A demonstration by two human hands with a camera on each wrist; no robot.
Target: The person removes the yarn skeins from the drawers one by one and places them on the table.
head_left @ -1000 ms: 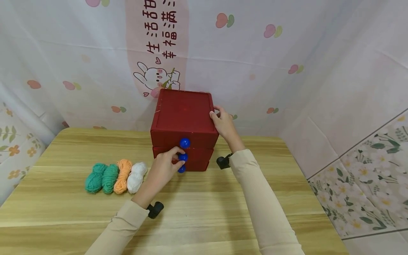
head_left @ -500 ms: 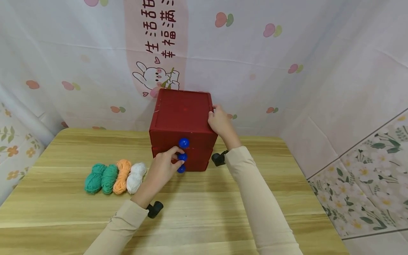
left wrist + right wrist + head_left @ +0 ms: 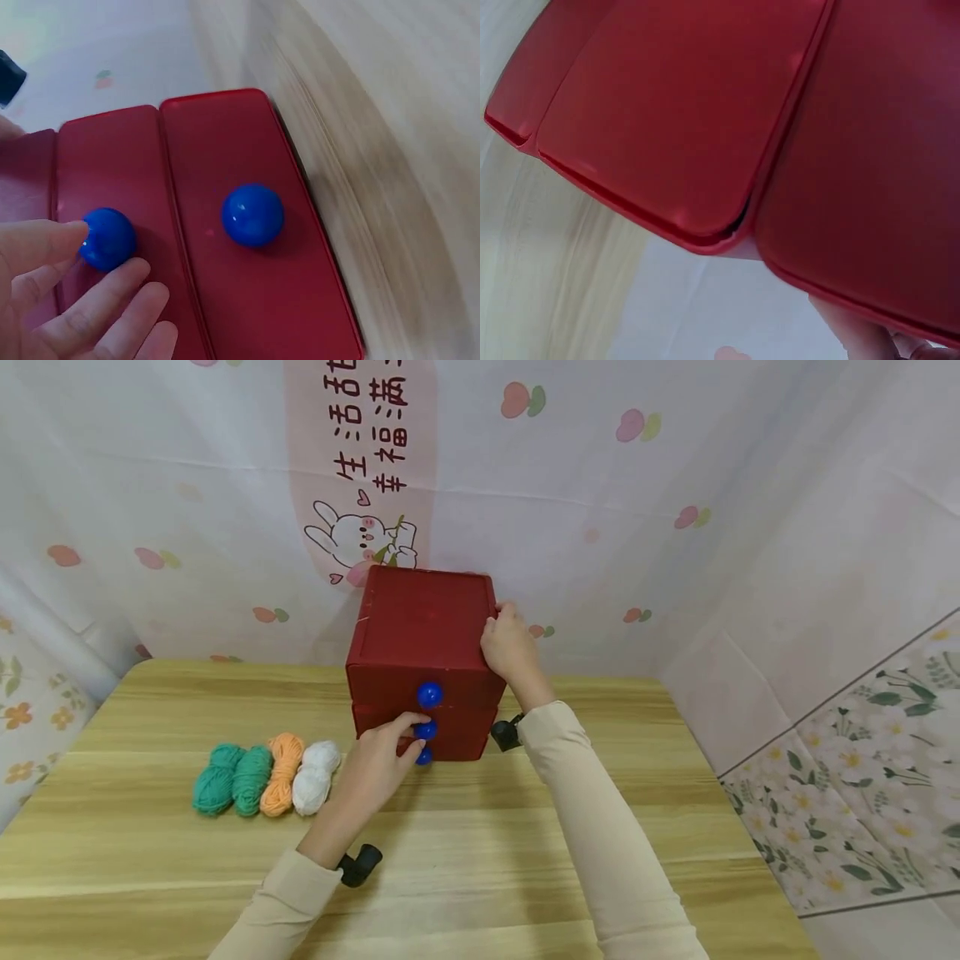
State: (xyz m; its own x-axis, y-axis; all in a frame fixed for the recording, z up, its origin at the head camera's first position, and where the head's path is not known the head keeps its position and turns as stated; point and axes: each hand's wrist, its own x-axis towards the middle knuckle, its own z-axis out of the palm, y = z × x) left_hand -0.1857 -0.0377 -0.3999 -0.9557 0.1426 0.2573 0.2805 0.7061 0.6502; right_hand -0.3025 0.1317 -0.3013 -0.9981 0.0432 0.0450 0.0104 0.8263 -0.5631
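A red drawer box (image 3: pixel 427 618) with blue round knobs stands at the back of the table. My left hand (image 3: pixel 377 764) pinches the middle knob (image 3: pixel 109 244) between thumb and fingers, with the other fingers spread below it in the left wrist view. The upper knob (image 3: pixel 430 695) and lower knob (image 3: pixel 424 757) are free of the hand. On the box's upper right edge, my right hand (image 3: pixel 512 647) grips from above and behind. In the right wrist view its fingers (image 3: pixel 851 326) show partly behind the red edge. The drawer fronts look flush with the box.
Two green yarn skeins (image 3: pixel 251 779), an orange skein (image 3: pixel 282 774) and a white skein (image 3: pixel 316 777) lie side by side at left on the wooden table (image 3: pixel 450 868). A printed curtain (image 3: pixel 585 468) hangs right behind the box.
My right hand has shifted slightly left, closer over the box's edge. The left hand stays at the middle knob, and the head view has turned a little.
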